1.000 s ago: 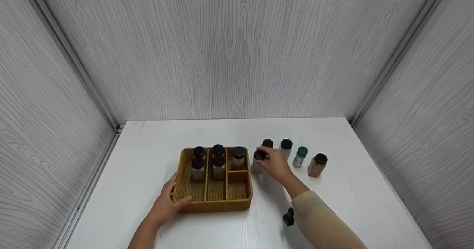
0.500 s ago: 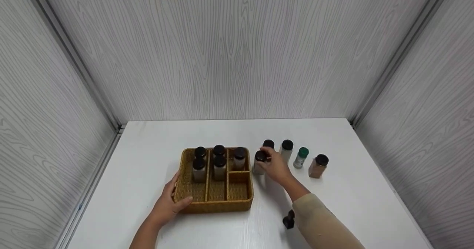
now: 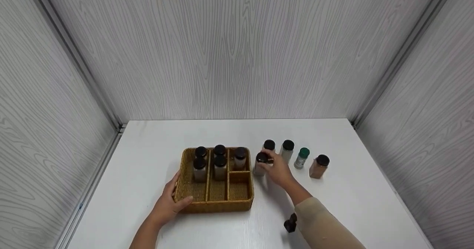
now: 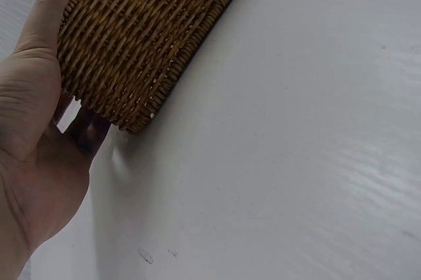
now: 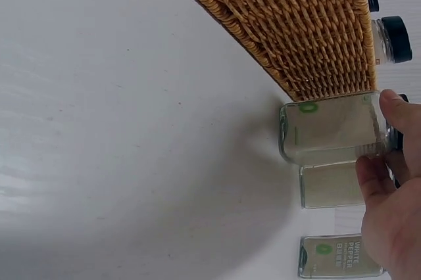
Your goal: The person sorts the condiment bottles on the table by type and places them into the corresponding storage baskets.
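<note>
1. Brown wicker forms the divided basket (image 3: 214, 207), which sits on the white table (image 3: 153, 141) with the left hand (image 3: 166, 206) gripping its near left corner, thumb over the near rim.
2. Five jars stand upright inside: two (image 3: 200, 174) in the left compartment (image 3: 190, 192), two (image 3: 220, 172) in the middle compartment (image 3: 216, 193), one (image 3: 240, 163) in the far right compartment (image 3: 232, 164). That part looks done.
3. The right hand (image 3: 279, 170) pinches a black-capped jar (image 3: 259, 168) near its neck, between thumb and fingers, just beside the basket's right wall. Whether its base touches the table cannot be told.
4. Four more containers stand outside, right of the basket: a dark-capped jar (image 3: 269, 145) beyond the pinched one, a pale jar (image 3: 287, 152), a small green-capped bottle (image 3: 301, 159) and, farthest right, a reddish-brown jar (image 3: 318, 170).
5. Counting the pinched jar, five are in and five out, so the loading appears about halfway along.
6. Woven floor shows at the near ends of the left and middle columns and in the near right compartment (image 3: 238, 192), so these spots seem left to fill.
</note>
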`<state>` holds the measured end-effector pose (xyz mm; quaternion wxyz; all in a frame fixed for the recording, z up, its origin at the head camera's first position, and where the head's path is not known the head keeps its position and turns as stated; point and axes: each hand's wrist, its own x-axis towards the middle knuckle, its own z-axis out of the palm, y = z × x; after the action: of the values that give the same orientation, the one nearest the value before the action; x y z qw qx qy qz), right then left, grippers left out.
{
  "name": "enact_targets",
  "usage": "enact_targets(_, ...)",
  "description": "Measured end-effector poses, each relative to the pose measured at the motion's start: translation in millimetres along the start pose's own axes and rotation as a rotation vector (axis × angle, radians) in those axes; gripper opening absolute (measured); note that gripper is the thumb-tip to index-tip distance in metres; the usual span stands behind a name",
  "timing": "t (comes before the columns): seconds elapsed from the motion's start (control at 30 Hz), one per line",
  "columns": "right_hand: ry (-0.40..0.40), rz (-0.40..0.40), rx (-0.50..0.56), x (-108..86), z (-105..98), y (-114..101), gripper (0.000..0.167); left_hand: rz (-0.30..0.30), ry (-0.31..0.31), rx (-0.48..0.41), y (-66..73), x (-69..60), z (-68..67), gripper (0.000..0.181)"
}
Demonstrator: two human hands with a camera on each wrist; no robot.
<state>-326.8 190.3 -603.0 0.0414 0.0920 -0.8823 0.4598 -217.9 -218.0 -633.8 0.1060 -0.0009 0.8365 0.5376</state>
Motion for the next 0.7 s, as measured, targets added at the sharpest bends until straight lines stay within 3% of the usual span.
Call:
enact_targets(0.33, -0.028, 0.006, 0.177, -8.6, -5.2, 0.1, 0.047, -0.007, -0.002, 0.006, 1.8, -1.5, 1.0, 0.110)
enact_targets(0.7, -0.026, 0.048, 0.161, -16.2, -19.8, -17.7, 0.048, 0.023, 0.011, 0.016, 0.4, -1.4, 1.0, 0.108)
